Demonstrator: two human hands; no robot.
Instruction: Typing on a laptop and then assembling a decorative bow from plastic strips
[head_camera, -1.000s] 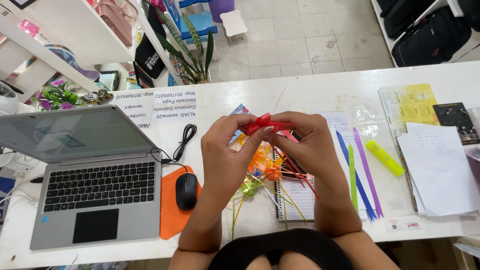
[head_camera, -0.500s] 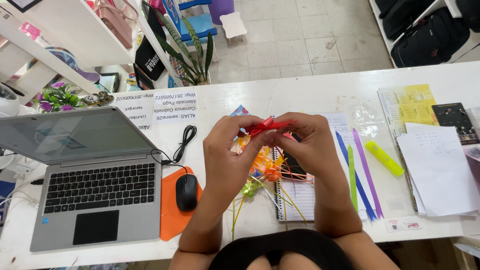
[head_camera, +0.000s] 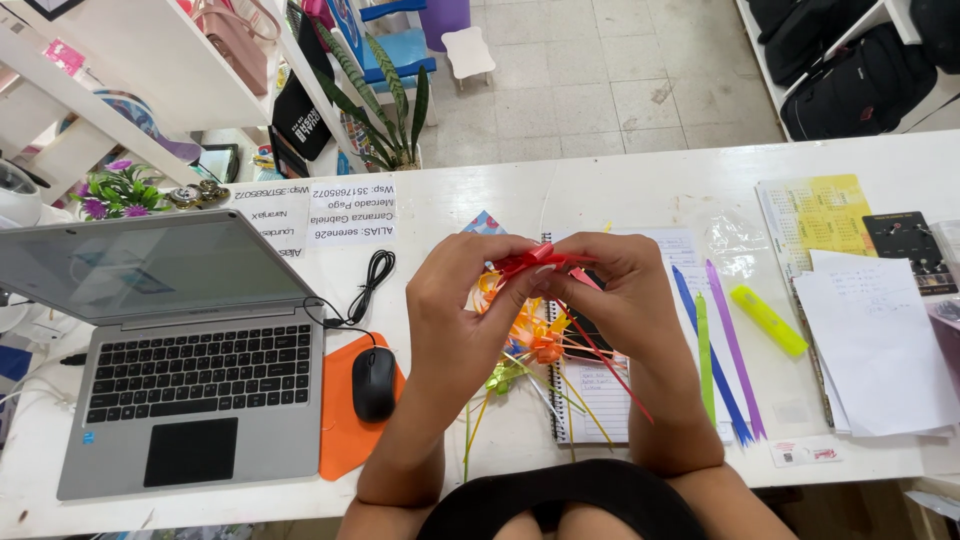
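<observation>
Both hands meet above the middle of the white desk (head_camera: 620, 190), pinching a small red ribbon (head_camera: 535, 258) between their fingertips. The left hand (head_camera: 465, 300) grips the ribbon's left end with fingers curled tight around it, and the right hand (head_camera: 620, 295) closes on the right end, a thin red strip trailing down from it across the wrist. Just under the hands lies a spiral notebook (head_camera: 590, 395), and on it a cluster of folded orange, yellow and green ribbon pieces (head_camera: 530, 345) with thin stems spreading toward the desk's near edge. To the right of the notebook lie loose blue, green and purple ribbon strips (head_camera: 720, 350) side by side, with a yellow highlighter (head_camera: 768, 320) just beyond them and loose sheets of paper (head_camera: 880, 340) further right. To the left sit a black mouse (head_camera: 373, 383) on an orange pad (head_camera: 345, 440) and an open grey laptop (head_camera: 170, 350).
</observation>
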